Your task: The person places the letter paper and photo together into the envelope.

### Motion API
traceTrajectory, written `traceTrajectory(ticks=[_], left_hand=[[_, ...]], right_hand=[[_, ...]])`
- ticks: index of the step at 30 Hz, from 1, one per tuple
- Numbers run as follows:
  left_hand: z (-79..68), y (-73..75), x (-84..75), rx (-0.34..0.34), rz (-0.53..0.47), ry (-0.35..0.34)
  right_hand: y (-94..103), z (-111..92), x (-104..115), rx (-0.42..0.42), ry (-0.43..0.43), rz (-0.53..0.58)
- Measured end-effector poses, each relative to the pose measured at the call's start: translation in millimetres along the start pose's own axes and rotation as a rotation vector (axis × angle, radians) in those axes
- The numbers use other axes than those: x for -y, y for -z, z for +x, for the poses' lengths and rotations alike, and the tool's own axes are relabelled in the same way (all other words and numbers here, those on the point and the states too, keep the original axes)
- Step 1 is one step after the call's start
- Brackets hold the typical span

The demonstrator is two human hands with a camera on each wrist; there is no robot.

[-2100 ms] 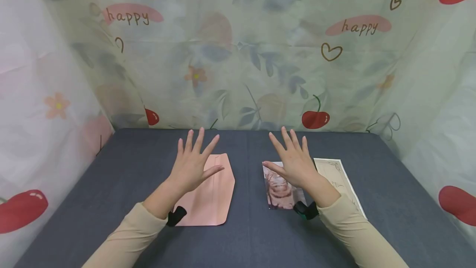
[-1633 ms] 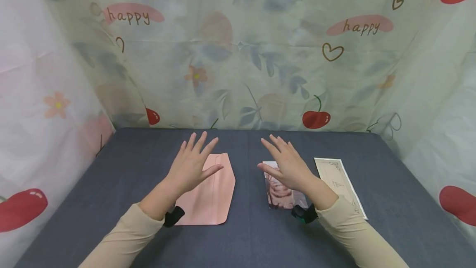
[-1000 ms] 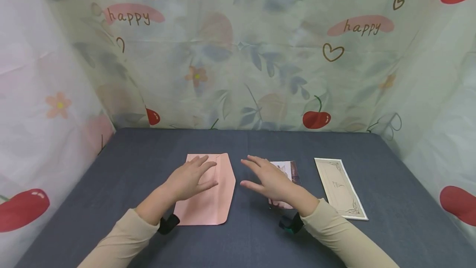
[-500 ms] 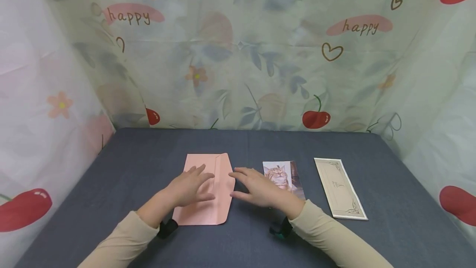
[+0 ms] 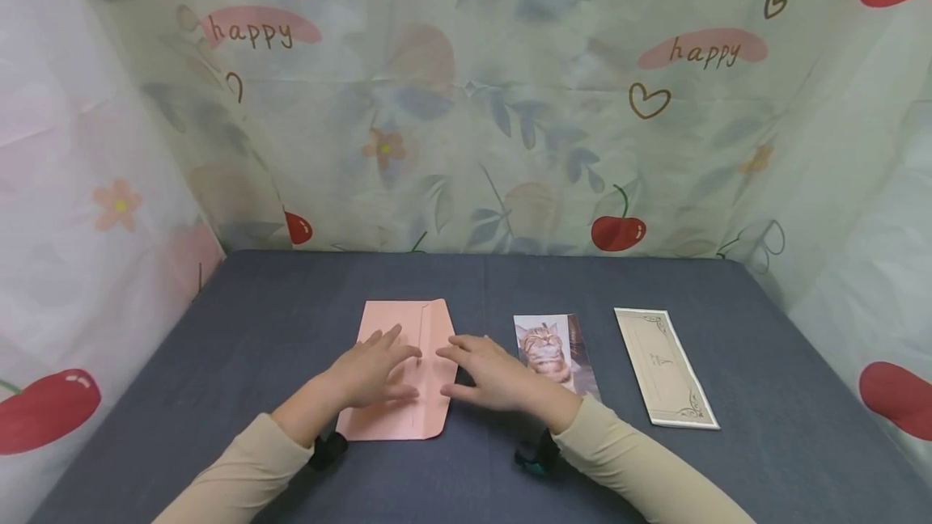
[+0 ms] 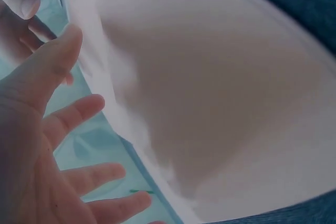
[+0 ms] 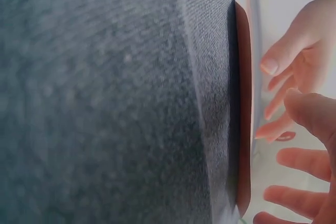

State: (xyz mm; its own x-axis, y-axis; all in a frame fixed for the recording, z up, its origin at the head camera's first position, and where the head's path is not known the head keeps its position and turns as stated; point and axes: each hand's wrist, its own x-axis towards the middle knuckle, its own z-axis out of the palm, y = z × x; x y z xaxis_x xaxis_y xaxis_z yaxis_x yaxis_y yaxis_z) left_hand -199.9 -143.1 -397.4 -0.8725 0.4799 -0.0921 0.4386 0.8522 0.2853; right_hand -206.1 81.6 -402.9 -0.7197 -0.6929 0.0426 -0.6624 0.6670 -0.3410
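Observation:
A pink envelope [image 5: 396, 322] lies on the dark cloth, its flap side toward the right. Over its middle hovers my left hand [image 5: 367, 370], fingers spread and holding nothing; its shadow falls on the paper in the left wrist view. My right hand [image 5: 491, 374] reaches in from the right, its fingertips over the envelope's flap edge, fingers parted and nothing between them. Right of that hand lies a cat photo card [image 5: 544, 350], its lower part hidden by the right forearm. In the right wrist view the envelope [image 7: 243, 108] shows edge-on, with both hands above it.
A long cream card [image 5: 666, 370] with an ornate border lies farther right on the dark tabletop [image 5: 291, 289]. Patterned curtains [image 5: 466, 144] with cherries and "happy" print stand behind and at both sides. Black wrist bands [image 5: 329, 451] sit under both wrists.
Both hands have come down from a raised, spread pose toward the envelope. The right hand has moved left from above the cat photo card, uncovering most of it. Envelope and cards have not moved.

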Motion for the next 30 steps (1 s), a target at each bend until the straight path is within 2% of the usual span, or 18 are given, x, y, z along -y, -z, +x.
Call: traceTrajectory(ticks=[6, 11, 15, 23, 30], left_hand=[[2.1, -2.3, 1.0, 0.023, -0.008, 0.025], [3.7, -5.2, 2.8, 0.02, 0.018, 0.017], [4.7, -6.4, 2.7, 0.029, 0.023, 0.014], [5.6, -7.4, 0.8, 0.074, 0.012, 0.064], [6.0, -7.6, 0.7, 0.069, 0.01, 0.064]], right_hand=[[-2.5, 1.8, 2.4, 0.008, 0.012, -0.013], [-2.8, 2.9, 4.7, 0.028, 0.011, -0.026], [-3.9, 4.1, 5.4, 0.045, -0.001, -0.04], [-7.5, 4.1, 6.3, 0.076, -0.019, -0.063], [-10.7, 5.2, 6.3, 0.113, -0.054, -0.054]])
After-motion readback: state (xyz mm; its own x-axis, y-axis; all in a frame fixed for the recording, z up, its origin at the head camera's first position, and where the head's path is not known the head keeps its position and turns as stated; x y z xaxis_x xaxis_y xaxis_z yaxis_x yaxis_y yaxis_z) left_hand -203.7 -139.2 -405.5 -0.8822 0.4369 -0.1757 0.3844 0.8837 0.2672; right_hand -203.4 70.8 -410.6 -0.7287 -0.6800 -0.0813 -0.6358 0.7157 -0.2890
